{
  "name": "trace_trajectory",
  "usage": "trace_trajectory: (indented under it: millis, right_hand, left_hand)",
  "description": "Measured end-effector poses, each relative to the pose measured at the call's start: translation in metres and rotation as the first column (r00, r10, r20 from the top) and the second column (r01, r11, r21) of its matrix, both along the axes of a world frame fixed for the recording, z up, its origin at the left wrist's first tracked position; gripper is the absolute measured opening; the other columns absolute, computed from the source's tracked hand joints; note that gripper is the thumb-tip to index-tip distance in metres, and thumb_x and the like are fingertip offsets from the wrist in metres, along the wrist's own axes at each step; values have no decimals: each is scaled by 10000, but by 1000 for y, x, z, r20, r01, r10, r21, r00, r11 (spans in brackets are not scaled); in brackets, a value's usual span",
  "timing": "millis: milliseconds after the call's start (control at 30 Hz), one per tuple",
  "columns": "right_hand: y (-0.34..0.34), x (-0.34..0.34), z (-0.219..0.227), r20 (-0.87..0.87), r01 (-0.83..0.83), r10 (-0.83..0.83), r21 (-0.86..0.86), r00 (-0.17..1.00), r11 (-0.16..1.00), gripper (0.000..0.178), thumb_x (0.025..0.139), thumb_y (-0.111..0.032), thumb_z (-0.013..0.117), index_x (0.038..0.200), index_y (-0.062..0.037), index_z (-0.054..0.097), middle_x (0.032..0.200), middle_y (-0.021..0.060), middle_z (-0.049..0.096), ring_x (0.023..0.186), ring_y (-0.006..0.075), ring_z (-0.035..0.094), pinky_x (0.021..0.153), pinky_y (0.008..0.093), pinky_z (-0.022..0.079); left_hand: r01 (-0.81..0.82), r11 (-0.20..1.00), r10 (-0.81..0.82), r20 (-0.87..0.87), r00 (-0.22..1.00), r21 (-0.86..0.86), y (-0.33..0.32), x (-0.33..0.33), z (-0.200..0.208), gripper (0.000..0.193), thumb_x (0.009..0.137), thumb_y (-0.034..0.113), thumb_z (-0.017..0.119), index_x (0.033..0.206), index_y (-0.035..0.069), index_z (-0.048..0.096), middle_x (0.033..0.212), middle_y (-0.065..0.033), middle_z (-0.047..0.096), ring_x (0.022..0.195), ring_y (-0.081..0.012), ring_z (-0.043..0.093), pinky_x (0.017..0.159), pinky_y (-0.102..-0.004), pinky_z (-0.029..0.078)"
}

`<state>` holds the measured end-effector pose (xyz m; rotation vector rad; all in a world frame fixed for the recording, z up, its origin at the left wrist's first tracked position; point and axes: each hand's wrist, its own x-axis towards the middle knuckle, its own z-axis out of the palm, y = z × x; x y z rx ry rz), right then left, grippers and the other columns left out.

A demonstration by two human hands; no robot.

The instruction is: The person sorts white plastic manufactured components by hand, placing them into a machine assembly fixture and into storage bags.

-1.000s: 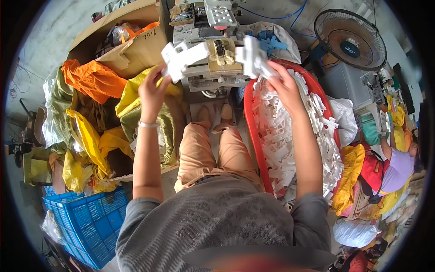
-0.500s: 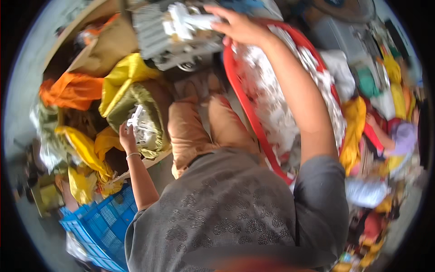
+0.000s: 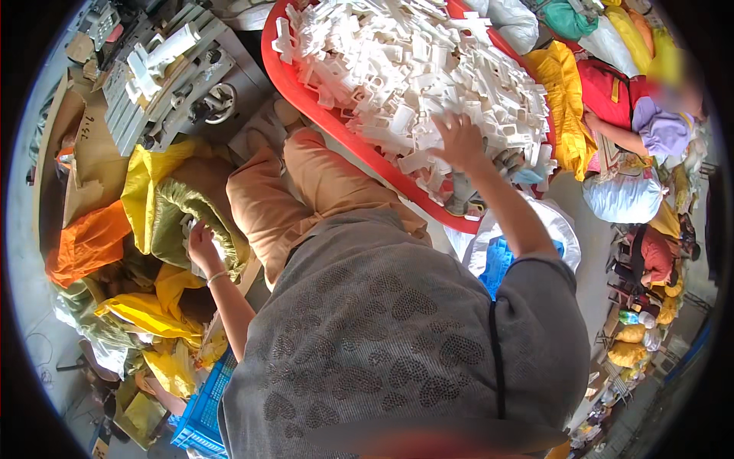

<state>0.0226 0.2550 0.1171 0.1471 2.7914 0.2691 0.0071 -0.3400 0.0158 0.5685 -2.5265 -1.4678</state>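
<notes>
My right hand (image 3: 462, 144) is open, its fingers spread over a heap of white plastic parts (image 3: 367, 61). The parts fill a large red tub (image 3: 336, 131); whether my fingertips touch them I cannot tell. My left hand (image 3: 204, 250) is at the mouth of an olive-green sack (image 3: 170, 229) with its fingers curled. Something white shows beside those fingers, but what they hold is unclear. On the grey ridged metal bed of a machine (image 3: 126, 115) lies a white plastic piece (image 3: 170, 52) with a tube-shaped end, apart from both hands.
Yellow cloth (image 3: 141, 191), an orange cloth (image 3: 88, 249) and a cardboard box (image 3: 80, 153) surround the sack. A blue crate (image 3: 200, 413) stands below my left arm. A white bag with blue contents (image 3: 497, 264) stands below the tub. At right sits another person (image 3: 664, 130) among filled bags.
My view and body have turned toward the tub. My right hand has left the white piece on the machine and come over the heap. My left hand has stayed at the sack.
</notes>
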Motion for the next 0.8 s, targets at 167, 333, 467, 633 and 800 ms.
trace_trajectory:
  millis: [167,333,467,633,800]
  right_hand:
    - [-4,2,-40,-38,-79,77,-30,996,996,729,756,-346,678,1390,-202,349,1378,67,390,1308,325,280,1057,453,292]
    - [7,-28,-48,-340,-629,583,-36,738,776,658,724,-235,704,1325,-208,438,1364,71,414,1299,271,325,1051,471,310]
    - [22,-18,-50,-400,-215,-4,-502,917,838,759,676,-222,766,1343,-148,413,1430,61,329,1278,313,354,1058,424,316]
    - [44,30,-39,-410,-199,23,-394,912,898,703,651,-225,761,1275,-107,460,1368,85,401,1239,316,391,1020,408,344]
    - [56,51,-18,-391,-154,73,-180,918,972,479,691,-293,721,1097,-101,553,1208,70,495,1189,272,418,1040,451,291]
  left_hand:
    - [41,997,-40,-16,999,70,44,-11,23,214,863,55,513,1009,-4,659,883,-61,660,728,-109,623,671,-236,523]
    - [120,990,-122,23,992,76,48,-12,30,204,876,69,522,1007,-2,660,819,-60,661,722,-102,625,675,-232,519]
    - [105,992,-104,-18,994,69,37,-1,27,193,884,79,528,1007,0,655,835,-55,659,732,-99,626,674,-230,517]
    - [48,988,-58,62,996,145,20,18,25,196,895,76,517,1027,11,647,922,-50,665,740,-97,622,669,-223,512]
    - [-5,978,-11,74,997,208,23,12,29,189,891,83,535,1027,6,642,913,-31,653,720,-86,597,663,-213,496]
